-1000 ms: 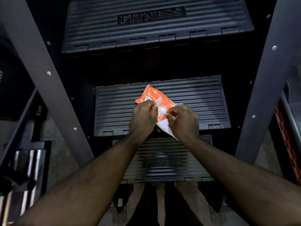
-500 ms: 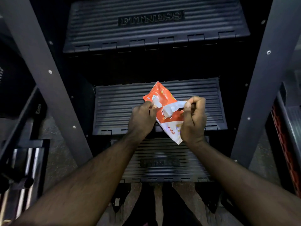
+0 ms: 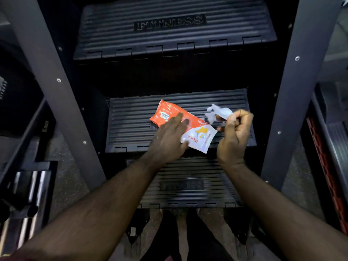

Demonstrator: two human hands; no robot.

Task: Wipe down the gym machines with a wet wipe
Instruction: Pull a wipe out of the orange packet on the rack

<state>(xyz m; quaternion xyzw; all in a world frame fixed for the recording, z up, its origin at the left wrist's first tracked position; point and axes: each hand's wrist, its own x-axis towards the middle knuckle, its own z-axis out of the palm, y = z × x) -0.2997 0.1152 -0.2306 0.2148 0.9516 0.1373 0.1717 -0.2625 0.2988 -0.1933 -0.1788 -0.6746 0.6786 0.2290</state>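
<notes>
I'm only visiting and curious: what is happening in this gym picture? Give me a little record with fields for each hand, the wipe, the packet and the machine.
left hand: flat, straight fingers resting on the wipes packet
right hand: curled, pinching the wet wipe
wet wipe: white, crumpled, clear of the packet
wipes packet: orange and white, seems to lie on the middle step
machine: dark ribbed steps, the top step marked FITNESS, between grey uprights
wiping: not yet begun

We are reaching forward.
Our left hand [image 3: 169, 141] is lying flat on the packet [image 3: 198, 137], right hand [image 3: 234, 136] pinching a wipe [image 3: 220, 112] beside it.
</notes>
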